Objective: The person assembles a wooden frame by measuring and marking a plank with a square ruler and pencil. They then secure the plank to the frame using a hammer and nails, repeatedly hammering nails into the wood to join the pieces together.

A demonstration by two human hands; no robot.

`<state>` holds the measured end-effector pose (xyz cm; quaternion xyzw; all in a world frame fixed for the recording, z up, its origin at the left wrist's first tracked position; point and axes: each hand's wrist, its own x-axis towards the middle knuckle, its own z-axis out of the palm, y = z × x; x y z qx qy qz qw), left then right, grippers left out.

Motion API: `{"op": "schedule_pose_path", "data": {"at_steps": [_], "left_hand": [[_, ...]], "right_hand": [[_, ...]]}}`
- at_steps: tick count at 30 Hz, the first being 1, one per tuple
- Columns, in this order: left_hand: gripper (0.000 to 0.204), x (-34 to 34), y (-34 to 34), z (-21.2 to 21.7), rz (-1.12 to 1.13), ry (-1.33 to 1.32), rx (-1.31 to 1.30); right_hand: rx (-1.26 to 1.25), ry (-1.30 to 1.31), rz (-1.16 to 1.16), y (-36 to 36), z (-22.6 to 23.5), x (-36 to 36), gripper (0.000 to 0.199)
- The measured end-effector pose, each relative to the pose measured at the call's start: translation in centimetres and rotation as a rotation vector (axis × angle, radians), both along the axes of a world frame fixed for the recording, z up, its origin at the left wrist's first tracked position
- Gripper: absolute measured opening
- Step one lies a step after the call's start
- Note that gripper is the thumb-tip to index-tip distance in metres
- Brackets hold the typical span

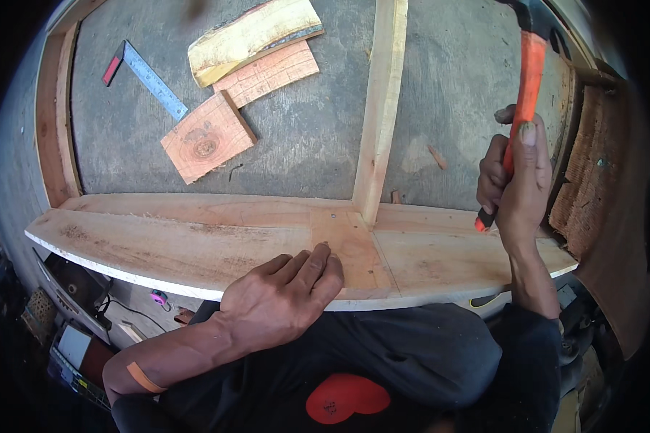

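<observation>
My right hand [523, 169] grips a hammer [531, 79] by its orange handle, raised at the right with its dark head up. My left hand [285, 292] rests on the wooden boards, fingers drawn together at the left edge of a thin flat wooden plate [361, 252]. Whatever those fingers pinch, if anything, is too hidden to name. The plate lies over a long pale board [166, 249], where a crosspiece [383, 108] meets the frame. Small dark nail-head-like spots show near the plate's far and near right parts.
Inside the wooden frame [54, 123] lie several wood offcuts [209, 137] and a try square [152, 79] with a blue blade. A wood chip [437, 157] lies right of the crosspiece. Below the board at left are a pink tape measure [159, 296] and a black cable [133, 310].
</observation>
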<state>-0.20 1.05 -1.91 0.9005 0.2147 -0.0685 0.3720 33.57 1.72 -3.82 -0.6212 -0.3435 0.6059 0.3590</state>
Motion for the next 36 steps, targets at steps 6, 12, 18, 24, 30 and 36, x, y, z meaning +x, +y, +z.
{"op": "schedule_pose_path", "data": {"at_steps": [6, 12, 18, 24, 30, 36], "left_hand": [[0.054, -0.2, -0.3, 0.6, -0.026, -0.014, 0.015], [0.038, 0.2, -0.5, 0.6, -0.002, -0.032, 0.005], [0.040, 0.1, -0.7, 0.4, 0.017, -0.045, 0.033], [0.066, -0.7, -1.2, 0.1, 0.019, 0.001, -0.021], [0.059, 0.5, -0.4, 1.3, -0.003, 0.095, -0.054], [0.069, 2.4, 3.7, 3.1, -0.163, 0.255, -0.362]], "right_hand": [[-0.171, -0.575, 1.095, -2.2, -2.0, -0.2, 0.035], [0.411, -0.913, 0.780, -4.7, -3.6, -3.9, 0.037], [-0.376, -0.490, 0.745, 1.5, -3.5, -3.8, 0.036], [-0.322, -0.554, 0.956, -2.5, 0.3, -3.5, 0.027], [-0.086, -0.587, -0.249, -7.8, 7.6, -2.3, 0.031], [0.244, -0.479, -0.986, -24.3, 8.7, -2.9, 0.034]]}}
